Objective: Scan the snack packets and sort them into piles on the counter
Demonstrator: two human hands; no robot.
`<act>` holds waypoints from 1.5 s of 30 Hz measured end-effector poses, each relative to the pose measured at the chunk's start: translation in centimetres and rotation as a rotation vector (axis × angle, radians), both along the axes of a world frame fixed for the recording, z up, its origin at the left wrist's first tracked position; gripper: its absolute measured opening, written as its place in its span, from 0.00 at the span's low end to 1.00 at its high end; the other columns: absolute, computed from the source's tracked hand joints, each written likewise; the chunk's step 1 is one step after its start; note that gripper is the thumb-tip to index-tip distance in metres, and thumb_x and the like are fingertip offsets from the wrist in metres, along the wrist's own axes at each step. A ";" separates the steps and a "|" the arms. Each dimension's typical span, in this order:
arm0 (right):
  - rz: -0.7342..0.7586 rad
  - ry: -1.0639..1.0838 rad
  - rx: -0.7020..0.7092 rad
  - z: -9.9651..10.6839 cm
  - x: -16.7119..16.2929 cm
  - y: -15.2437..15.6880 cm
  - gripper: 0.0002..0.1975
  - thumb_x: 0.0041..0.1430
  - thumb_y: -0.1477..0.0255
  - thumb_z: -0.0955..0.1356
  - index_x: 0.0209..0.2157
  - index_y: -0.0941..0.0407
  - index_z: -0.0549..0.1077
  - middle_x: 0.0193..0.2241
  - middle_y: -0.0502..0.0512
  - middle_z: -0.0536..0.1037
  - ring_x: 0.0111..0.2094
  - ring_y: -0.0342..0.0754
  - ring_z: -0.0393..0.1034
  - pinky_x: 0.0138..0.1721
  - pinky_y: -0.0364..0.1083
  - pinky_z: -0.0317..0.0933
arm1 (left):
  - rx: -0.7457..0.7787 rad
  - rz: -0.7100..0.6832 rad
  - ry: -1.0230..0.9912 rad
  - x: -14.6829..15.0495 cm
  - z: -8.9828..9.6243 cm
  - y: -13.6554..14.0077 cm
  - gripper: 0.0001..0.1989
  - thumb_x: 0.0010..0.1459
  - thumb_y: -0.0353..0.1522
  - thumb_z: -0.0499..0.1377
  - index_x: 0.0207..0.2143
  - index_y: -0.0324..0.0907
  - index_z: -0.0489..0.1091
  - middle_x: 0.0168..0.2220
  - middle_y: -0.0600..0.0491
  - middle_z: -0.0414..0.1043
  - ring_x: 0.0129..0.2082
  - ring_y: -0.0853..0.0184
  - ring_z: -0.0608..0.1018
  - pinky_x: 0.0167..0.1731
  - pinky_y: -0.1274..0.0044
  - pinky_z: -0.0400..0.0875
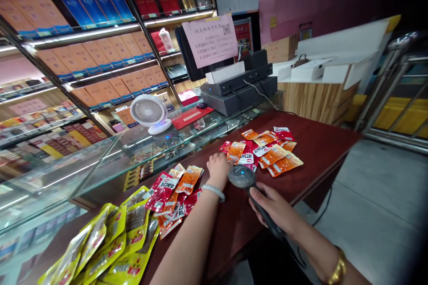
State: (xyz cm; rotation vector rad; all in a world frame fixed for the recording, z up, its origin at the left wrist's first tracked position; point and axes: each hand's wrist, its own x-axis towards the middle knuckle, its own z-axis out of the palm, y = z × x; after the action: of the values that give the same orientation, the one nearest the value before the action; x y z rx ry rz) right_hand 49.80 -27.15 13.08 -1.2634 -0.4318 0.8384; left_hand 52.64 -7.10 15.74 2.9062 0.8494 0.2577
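The right hand [272, 208] grasps a handheld scanner [243, 177], its head toward ten o'clock. The left hand [219, 167] is at the edge of the far packets [274, 156], at its two o'clock — whether it grips one, I cannot tell — with near packets [165, 189] and yellow bags [112, 247] toward eight.

Over the feed I count one handheld barcode scanner [242, 177], two red-and-orange sachet heaps [280, 160], one yellow pouch heap [113, 245], one desk fan [149, 111], one computer mouse [202, 105], two bangles [214, 190], four blue boxes [87, 6]
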 end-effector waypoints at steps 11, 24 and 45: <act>-0.063 -0.036 0.025 0.1 1.0 -2.0 0.25 0.57 0.45 0.67 0.33 0.54 0.65 0.20 0.40 0.65 0.14 0.35 0.58 0.14 0.36 0.53 | -0.132 -0.010 -0.039 -1.5 -0.5 0.7 0.26 0.54 0.42 0.64 0.51 0.40 0.62 0.42 0.45 0.78 0.45 0.56 0.79 0.44 0.70 0.65; -0.001 -0.069 0.067 1.1 -1.5 2.0 0.25 0.57 0.45 0.67 0.32 0.54 0.65 0.21 0.42 0.65 0.15 0.37 0.58 0.16 0.38 0.54 | -0.195 0.054 -0.085 -11.5 0.1 1.1 0.25 0.55 0.40 0.64 0.52 0.42 0.64 0.41 0.48 0.78 0.41 0.58 0.80 0.40 0.74 0.65; -0.055 -0.051 -0.082 -0.1 -1.8 -2.7 0.27 0.53 0.42 0.68 0.35 0.53 0.68 0.20 0.43 0.67 0.16 0.38 0.60 0.16 0.38 0.56 | 0.084 -0.121 -0.042 -9.3 1.1 -2.6 0.19 0.60 0.45 0.58 0.49 0.46 0.72 0.50 0.45 0.73 0.54 0.53 0.69 0.54 0.63 0.58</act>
State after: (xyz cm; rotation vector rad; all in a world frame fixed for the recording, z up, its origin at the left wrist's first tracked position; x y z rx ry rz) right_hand 48.02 -29.85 12.99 -1.3687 -0.4049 0.7853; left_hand 43.29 -9.65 16.88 3.0041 0.6690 0.3505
